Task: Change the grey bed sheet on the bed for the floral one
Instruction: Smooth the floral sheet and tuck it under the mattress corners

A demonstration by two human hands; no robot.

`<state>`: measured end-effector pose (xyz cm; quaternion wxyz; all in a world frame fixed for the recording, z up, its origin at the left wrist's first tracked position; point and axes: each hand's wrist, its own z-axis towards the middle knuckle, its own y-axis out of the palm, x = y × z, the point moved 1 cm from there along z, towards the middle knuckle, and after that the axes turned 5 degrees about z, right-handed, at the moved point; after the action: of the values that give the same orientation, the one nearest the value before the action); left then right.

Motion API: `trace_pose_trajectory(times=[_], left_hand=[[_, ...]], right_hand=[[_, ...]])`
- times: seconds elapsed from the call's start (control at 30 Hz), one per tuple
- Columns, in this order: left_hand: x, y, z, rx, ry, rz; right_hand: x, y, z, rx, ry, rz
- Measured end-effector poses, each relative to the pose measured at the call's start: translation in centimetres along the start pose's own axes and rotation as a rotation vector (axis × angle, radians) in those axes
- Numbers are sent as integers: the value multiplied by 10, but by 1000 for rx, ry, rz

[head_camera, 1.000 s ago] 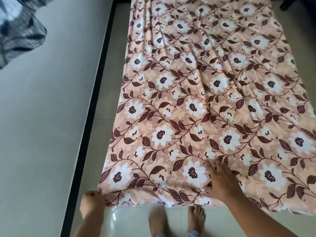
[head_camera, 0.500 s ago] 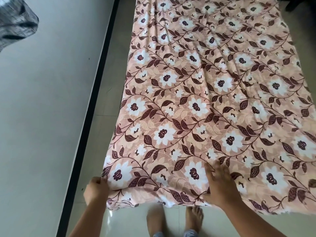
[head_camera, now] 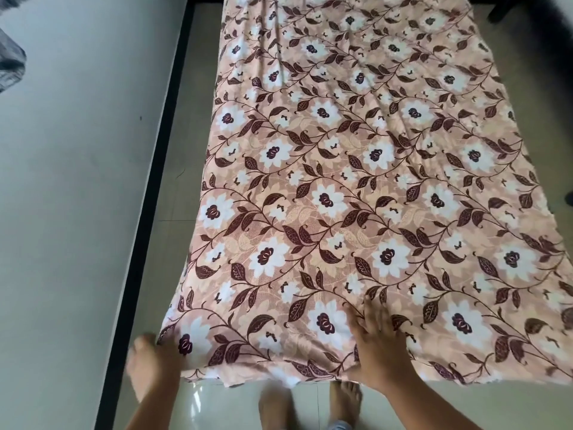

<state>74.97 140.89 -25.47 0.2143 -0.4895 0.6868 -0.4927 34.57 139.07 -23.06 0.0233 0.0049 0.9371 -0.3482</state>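
Right grip [head_camera: 376, 346] flat on floral sheet [head_camera: 356, 181]; crumpled grey cloth [head_camera: 11, 66] far left

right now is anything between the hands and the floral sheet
Nothing visible does. The right hand lies flat on the floral sheet by its near edge. The left hand, blurred, is at the sheet's near left corner, with no object between them.

"How does the floral sheet [head_camera: 341, 181] look?"
"Printed cloth, matt — lightly creased under my right hand [head_camera: 378, 346]."
"And the floor [head_camera: 217, 405]?"
"Smooth tile, glossy — it throws back light. The grey surface [head_camera: 68, 212] looks matt, plain."
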Motion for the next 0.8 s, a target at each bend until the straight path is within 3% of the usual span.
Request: trace_pose_trajectory(times=[0.1,0.17,0.23,0.3,0.37,0.5,0.63,0.73,0.8], left_hand=[[30,7,-23,-108,261,-12],[39,16,-32,-147,356,151],[40,25,-39,-222,341,402],[33,30,-42,-266,315,435],[22,32,-39,-290,305,353],[-1,30,-35,-372,119,49],[-15,24,-43,-275,81,-176],[-28,24,-57,-139,-187,-388],[-36,32,-63,-152,-292,-472]], right_hand=[[-8,10,-3,9,0,8],[-15,21,-4,1,-4,7],[-22,29,-5,-12,-1,3],[-26,34,-6,-15,-12,2],[-29,42,-7,-35,-15,13],[-34,48,-13,-59,-18,25],[-30,49,-14,-51,-43,-13],[-27,45,-15,-64,-64,-15],[-24,49,-15,-58,-79,-25]])
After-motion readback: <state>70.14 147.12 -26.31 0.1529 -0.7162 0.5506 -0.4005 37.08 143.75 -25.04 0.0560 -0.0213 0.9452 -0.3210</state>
